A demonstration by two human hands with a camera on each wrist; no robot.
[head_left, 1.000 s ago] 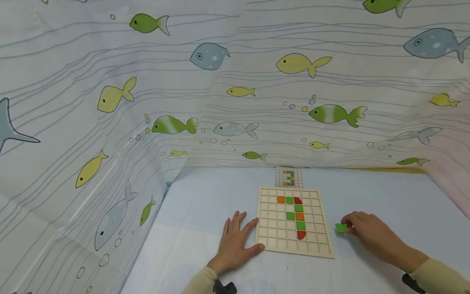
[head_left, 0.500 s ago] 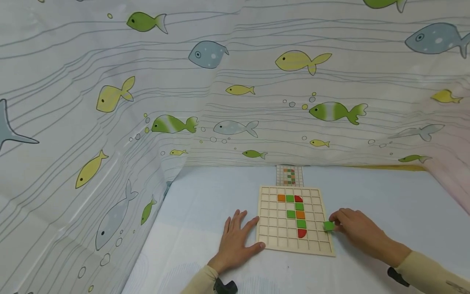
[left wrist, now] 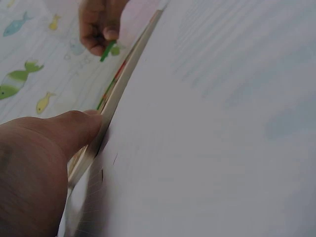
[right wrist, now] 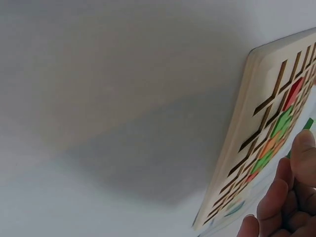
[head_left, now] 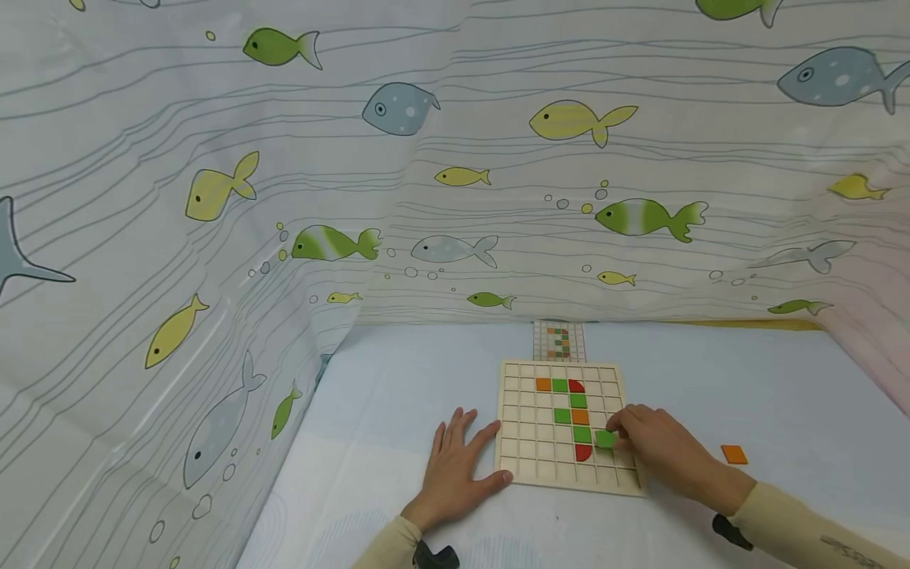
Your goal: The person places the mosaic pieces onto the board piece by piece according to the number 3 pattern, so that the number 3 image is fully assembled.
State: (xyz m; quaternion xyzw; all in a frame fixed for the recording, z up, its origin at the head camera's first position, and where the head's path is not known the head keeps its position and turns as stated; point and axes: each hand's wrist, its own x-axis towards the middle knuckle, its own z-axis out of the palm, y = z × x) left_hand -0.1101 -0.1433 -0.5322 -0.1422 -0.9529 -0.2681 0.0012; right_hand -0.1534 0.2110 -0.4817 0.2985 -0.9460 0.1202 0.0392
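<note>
In the head view, my right hand pinches a green square tile just above the wooden grid board. That tile appears edge-on in the left wrist view, apart from the board's surface. Fingers spread, my left hand lies at the board's left side, its thumb touching the edge. Set in the board are several tiles: an orange square, green squares, another orange one, and red rounded pieces. In the right wrist view, thumb and fingers grip the tile's edge.
A loose orange square tile lies on the pale blue cloth to the right of my right hand. Behind the board lies a small printed pattern card. A fish-patterned curtain rises at the back and left.
My right hand has moved left with the green tile, from beside the board to over its right part. The loose orange tile has come into sight. My left hand stays in place.
</note>
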